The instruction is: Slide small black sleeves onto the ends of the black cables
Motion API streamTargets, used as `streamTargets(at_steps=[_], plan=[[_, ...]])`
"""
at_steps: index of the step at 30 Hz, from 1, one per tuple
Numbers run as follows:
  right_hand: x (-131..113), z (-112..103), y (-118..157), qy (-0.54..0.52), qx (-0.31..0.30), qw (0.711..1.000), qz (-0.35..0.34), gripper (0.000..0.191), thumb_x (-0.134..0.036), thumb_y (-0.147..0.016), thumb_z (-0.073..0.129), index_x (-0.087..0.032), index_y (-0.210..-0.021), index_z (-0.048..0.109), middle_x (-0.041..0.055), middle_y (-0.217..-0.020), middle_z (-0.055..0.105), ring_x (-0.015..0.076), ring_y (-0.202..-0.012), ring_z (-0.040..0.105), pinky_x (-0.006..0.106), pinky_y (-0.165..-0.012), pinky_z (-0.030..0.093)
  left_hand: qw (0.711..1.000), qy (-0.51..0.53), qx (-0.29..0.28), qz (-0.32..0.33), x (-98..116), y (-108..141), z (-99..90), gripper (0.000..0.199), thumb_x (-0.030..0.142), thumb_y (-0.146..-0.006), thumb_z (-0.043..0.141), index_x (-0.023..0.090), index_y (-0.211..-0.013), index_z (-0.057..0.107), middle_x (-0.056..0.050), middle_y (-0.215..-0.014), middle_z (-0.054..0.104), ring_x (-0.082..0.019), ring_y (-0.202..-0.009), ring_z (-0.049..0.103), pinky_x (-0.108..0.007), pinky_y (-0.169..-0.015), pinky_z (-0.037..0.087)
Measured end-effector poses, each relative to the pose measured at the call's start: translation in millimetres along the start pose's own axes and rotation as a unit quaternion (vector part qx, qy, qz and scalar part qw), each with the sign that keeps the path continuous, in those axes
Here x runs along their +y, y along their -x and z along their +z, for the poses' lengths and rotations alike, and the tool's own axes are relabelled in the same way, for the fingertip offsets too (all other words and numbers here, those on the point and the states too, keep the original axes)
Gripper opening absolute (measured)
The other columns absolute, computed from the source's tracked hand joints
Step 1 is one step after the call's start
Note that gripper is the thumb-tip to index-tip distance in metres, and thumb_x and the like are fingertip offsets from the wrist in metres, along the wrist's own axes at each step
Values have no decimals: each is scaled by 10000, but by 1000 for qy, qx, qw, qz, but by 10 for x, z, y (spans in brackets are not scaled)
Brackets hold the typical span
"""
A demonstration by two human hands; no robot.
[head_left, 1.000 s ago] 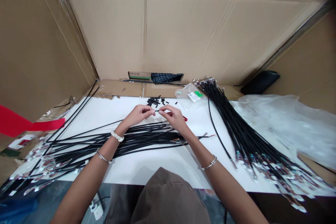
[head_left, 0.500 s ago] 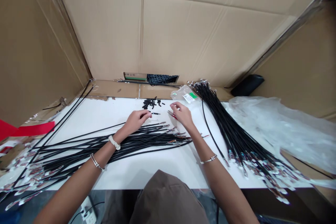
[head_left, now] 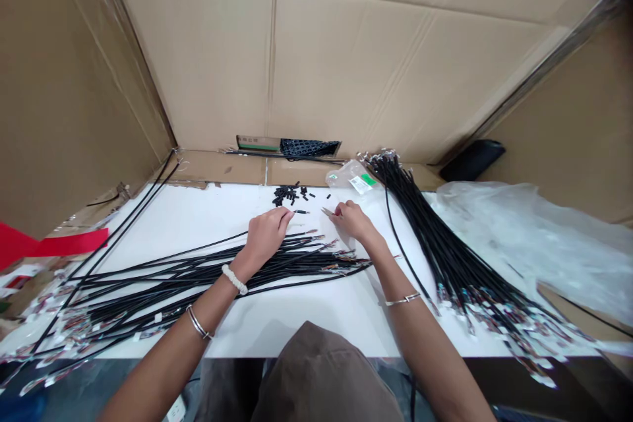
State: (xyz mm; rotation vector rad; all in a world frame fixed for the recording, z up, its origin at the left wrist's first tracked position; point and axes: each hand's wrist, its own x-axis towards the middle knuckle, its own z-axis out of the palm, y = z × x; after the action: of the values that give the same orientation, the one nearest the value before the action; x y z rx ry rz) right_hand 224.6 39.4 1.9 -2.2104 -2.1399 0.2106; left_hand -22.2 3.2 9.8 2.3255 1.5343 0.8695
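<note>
My left hand is closed in a pinch on a thin black cable, whose end pokes out to the right past the fingertips. To the right, my right hand grips a pointed metal tool; its silver tip faces the cable end, with a gap between them. The fingers cover most of the tool's handle. Just beyond the hands lies a pile of short black tube pieces, and one loose piece sits apart from it. Under my left forearm a bundle of black cables with bare wire ends spreads across the table.
On the right lies a thick bundle of black cables with white connectors. Clear plastic sheeting and a black object are beyond it. A plastic bag with a label rests at the back. Cardboard walls enclose the white table.
My right hand has turned lower, and its fingers now close round the tool. A loose tube piece shows where the fingertips were. My left hand has shifted slightly right with the cable.
</note>
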Motion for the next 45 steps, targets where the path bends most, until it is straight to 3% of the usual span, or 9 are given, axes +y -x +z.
streamTargets(at_steps=[8,14,16,19,21,23,31,37,45], plan=[[-102,119,25,115,82,989,-43,301,-149,-942,367,-86,-1019,651,203,-1132,630,328,-1112,464,429,-874,353,1000,-6,-20,-2,14,41,21,326,338,-1000,376,203,-908,659,-28,-936,717,-181,-829,638,-262,-644,335],[-147,67,-17,-192,171,966,-42,225,-191,-936,355,-137,-846,554,198,-961,650,264,-937,585,380,-804,421,987,140,-39,-73,11,10,-16,303,367,-936,450,197,-832,678,-3,-712,652,-155,-669,560,-256,-623,331],[-183,25,-13,-354,148,923,-34,237,-298,-955,335,-173,-851,507,123,-850,658,198,-741,625,318,-670,445,973,206,-54,-89,-10,-7,-24,304,358,-912,454,183,-816,683,8,-639,594,-141,-613,516,-249,-598,327],[-254,-20,15,-591,83,801,-47,233,-416,-886,456,-201,-800,480,29,-687,626,125,-505,552,249,-503,382,946,296,-74,-107,-59,-30,-12,298,360,-873,476,159,-806,685,19,-588,532,-123,-560,468,-236,-563,330],[-310,-37,42,-667,55,741,-59,234,-423,-815,548,-209,-757,474,-13,-610,584,95,-437,467,227,-441,310,930,337,-78,-125,-87,-39,7,291,373,-844,505,146,-814,684,18,-591,536,-111,-534,453,-228,-541,333],[-372,-47,77,-695,24,716,-65,224,-420,-796,565,-205,-774,507,-38,-563,539,80,-409,388,221,-412,232,915,367,-80,-145,-102,-42,28,288,377,-824,524,134,-825,680,14,-596,549,-98,-496,441,-222,-514,334],[-613,-15,248,-586,-11,798,-142,361,-528,-883,477,-200,-961,607,-42,-644,427,110,-554,398,243,-515,315,887,435,-36,-149,-134,-39,89,287,394,-786,603,118,-810,678,-21,-640,625,-79,-460,481,-210,-483,378],[-676,31,328,-398,89,889,-207,255,-416,-917,485,-200,-1017,577,11,-816,565,157,-728,503,289,-700,401,866,465,-31,-184,-129,-33,73,306,418,-733,659,123,-810,684,-40,-675,658,-87,-486,515,-201,-445,347],[-686,54,339,-265,128,923,-248,226,-358,-946,461,-188,-1048,568,69,-923,642,187,-775,565,295,-710,408,848,491,-45,-195,-116,-15,71,331,437,-727,680,121,-824,673,-52,-722,673,-90,-526,549,-187,-447,343]])
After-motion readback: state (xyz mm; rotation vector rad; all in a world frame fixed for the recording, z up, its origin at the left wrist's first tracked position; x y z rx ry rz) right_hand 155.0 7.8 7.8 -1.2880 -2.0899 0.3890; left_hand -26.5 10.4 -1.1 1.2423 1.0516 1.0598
